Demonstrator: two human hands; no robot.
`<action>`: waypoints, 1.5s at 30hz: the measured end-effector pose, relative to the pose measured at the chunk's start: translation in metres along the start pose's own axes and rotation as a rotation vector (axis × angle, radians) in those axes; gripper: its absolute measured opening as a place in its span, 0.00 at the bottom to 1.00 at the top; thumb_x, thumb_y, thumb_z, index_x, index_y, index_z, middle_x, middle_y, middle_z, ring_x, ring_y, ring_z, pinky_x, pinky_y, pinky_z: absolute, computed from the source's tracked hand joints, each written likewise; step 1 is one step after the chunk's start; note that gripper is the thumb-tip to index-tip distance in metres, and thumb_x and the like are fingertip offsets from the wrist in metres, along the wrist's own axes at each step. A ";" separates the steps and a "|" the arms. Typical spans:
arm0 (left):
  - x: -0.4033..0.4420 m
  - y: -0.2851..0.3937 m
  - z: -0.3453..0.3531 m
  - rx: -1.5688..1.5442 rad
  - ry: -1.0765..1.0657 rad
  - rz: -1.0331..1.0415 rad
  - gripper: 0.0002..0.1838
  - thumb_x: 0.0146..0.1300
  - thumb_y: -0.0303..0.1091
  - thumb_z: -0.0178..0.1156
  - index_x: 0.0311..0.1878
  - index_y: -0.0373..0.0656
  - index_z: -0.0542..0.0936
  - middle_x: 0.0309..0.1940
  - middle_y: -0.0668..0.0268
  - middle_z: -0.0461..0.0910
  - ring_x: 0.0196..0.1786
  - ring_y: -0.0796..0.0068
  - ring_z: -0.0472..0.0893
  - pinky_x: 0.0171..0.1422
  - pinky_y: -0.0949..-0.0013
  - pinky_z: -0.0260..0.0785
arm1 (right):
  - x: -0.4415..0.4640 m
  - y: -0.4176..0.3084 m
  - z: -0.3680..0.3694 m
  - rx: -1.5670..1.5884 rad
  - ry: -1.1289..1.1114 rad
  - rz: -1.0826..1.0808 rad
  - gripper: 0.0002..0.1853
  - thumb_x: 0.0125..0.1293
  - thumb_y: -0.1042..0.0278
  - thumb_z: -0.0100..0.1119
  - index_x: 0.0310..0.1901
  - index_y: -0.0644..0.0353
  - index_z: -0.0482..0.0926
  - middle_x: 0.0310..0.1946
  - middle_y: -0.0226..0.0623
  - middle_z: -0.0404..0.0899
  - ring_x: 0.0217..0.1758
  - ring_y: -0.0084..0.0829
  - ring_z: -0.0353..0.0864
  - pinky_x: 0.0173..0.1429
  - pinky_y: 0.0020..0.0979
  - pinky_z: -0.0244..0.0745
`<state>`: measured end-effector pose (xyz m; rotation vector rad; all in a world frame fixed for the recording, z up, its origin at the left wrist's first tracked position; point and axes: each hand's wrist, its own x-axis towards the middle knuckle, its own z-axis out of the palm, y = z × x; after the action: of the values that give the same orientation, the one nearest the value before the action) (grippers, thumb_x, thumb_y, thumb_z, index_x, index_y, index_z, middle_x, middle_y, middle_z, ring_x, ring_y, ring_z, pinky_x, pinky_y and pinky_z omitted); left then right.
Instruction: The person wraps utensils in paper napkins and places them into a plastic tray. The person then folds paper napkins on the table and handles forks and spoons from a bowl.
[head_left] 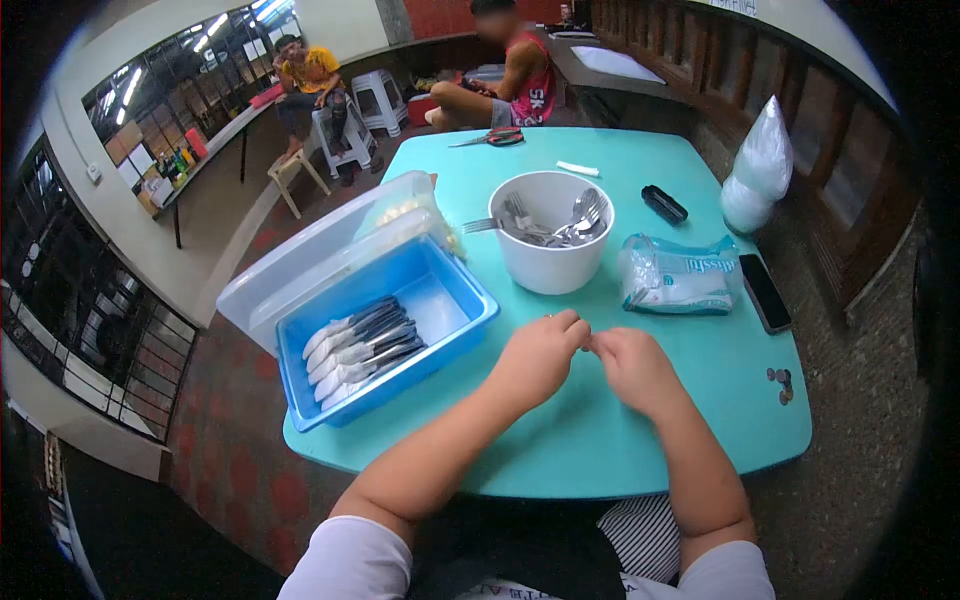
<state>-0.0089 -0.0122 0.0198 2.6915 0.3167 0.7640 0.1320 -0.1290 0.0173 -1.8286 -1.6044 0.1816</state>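
Note:
My left hand point(540, 356) and my right hand point(634, 368) meet at the fingertips above the turquoise table point(540, 450), in front of a white bucket point(556, 268). Both are closed; whatever they may pinch is too small to make out. Forks and spoons point(550, 222) stand and lie in the bucket, one fork poking out over its left rim. Left of my hands sits a blue tray point(462, 300), holding several utensils wrapped in white at one end point(345, 350). Its clear lid point(300, 265) leans along the tray's far side.
A wipes pack point(680, 276), phone point(765, 293), black case point(664, 204), coins point(782, 386), wrapped white bundle point(760, 175), scissors point(490, 138) and white strip point(578, 169) lie around the table. Two people point(308, 75) sit beyond it, near stools point(380, 100).

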 end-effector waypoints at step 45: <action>0.001 -0.020 0.019 0.129 0.463 0.285 0.11 0.55 0.31 0.56 0.40 0.44 0.82 0.40 0.63 0.81 0.65 0.59 0.73 0.78 0.40 0.44 | 0.007 0.054 -0.004 0.683 -0.172 0.396 0.14 0.71 0.59 0.57 0.30 0.60 0.79 0.24 0.21 0.72 0.23 0.13 0.63 0.25 0.20 0.52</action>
<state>0.0001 0.0016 -0.0025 2.6818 0.0869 1.5037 0.1801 -0.1239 -0.0079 -1.5727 -1.0659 0.9607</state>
